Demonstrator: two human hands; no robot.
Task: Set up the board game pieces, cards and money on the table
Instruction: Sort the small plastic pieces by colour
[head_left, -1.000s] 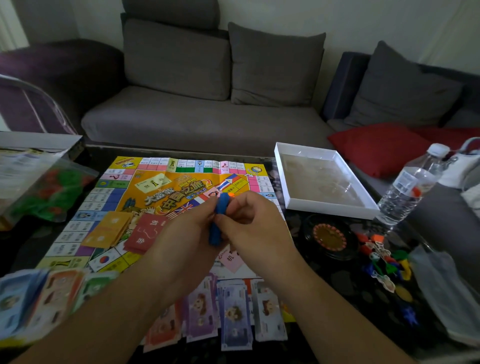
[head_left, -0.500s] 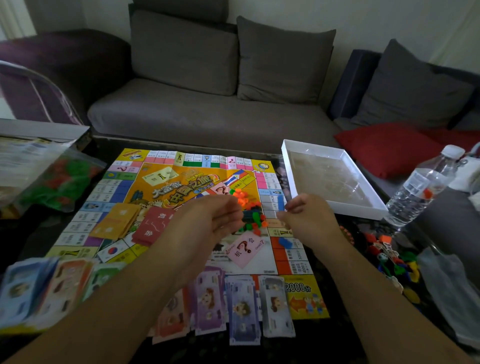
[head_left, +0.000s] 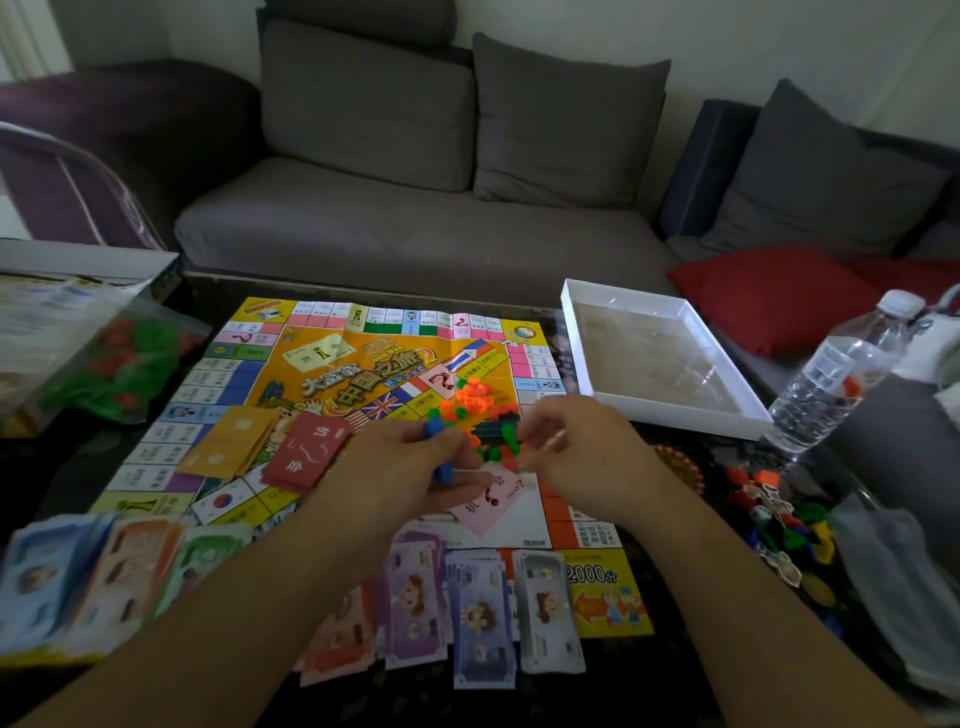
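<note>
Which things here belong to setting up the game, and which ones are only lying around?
Belong to the job:
- game board
- small plastic pieces
- blue pieces, held by the left hand
- red cards
- orange cards
- paper money
- right hand

Just lying about:
- water bottle
- red cushion
- sofa

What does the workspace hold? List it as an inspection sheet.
Surface: dark table, game board spread flat.
Job's things: red cards, orange cards, small coloured pieces on the board; banknotes along the near edge.
Clutter: white box lid, water bottle, figure tokens.
Hands: left hand holds blue pieces; right hand fingers curled over the pile.
Cables: nothing seen.
Surroundings: grey sofa, red cushion.
</note>
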